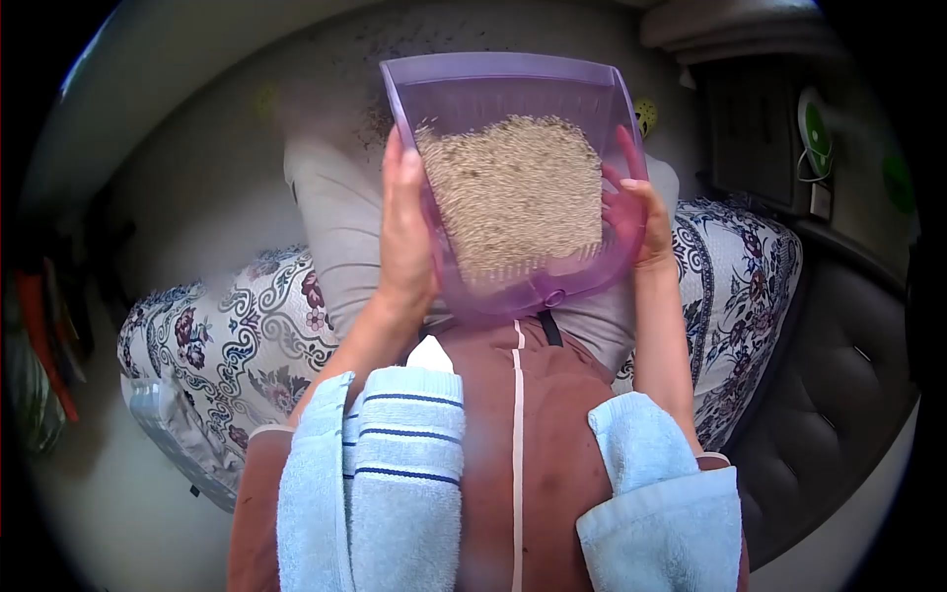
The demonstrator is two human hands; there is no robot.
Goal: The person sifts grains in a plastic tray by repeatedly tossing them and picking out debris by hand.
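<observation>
Grey floor (pixel 212 183) strewn with dark bits (pixel 395 37) spreads across the top of the frame, behind a bed with a flowered cover (pixel 197 340) at middle left and right. At upper centre, over the lap, a purple pan (pixel 503 67) is held from both sides, the left hand's (pixel 404 227) grip on one wall and the right hand's (pixel 648 219) on the other. Pale grain (pixel 513 192) fills most of it, apparently not yet free of darker specks, though how much remains to clear cannot be told.
</observation>
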